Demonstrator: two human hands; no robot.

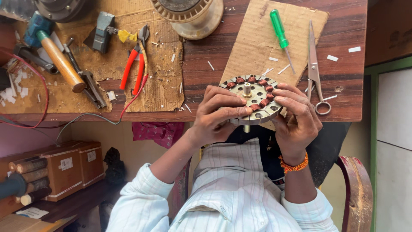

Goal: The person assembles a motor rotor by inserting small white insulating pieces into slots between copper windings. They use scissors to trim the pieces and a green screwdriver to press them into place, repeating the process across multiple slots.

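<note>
Dark wooden tabletop (343, 25) fills the upper part of your view, and you hold a round motor stator (254, 99) at its near edge. Your left hand (216, 114) wraps the stator's left rim, fingers (234, 102) curled over the top face and closed on it. Your right hand (298, 116) grips the right rim, its fingers (285, 99) pressed beside the copper-wound coils (264, 102), also closed on the stator. A short metal shaft (246, 89) stands up from the stator's centre.

Just right of the stator lie steel scissors (314, 71). Beyond it, a green-handled screwdriver (281, 36) rests on a piece of cardboard (257, 38) that runs under the stator. Well left of the stator, red-handled pliers (135, 64) sit on a second, worn cardboard sheet (86, 90), with a wooden-handled hammer (60, 60) further left. Beyond and slightly left of the stator sits a round motor housing (189, 17).
</note>
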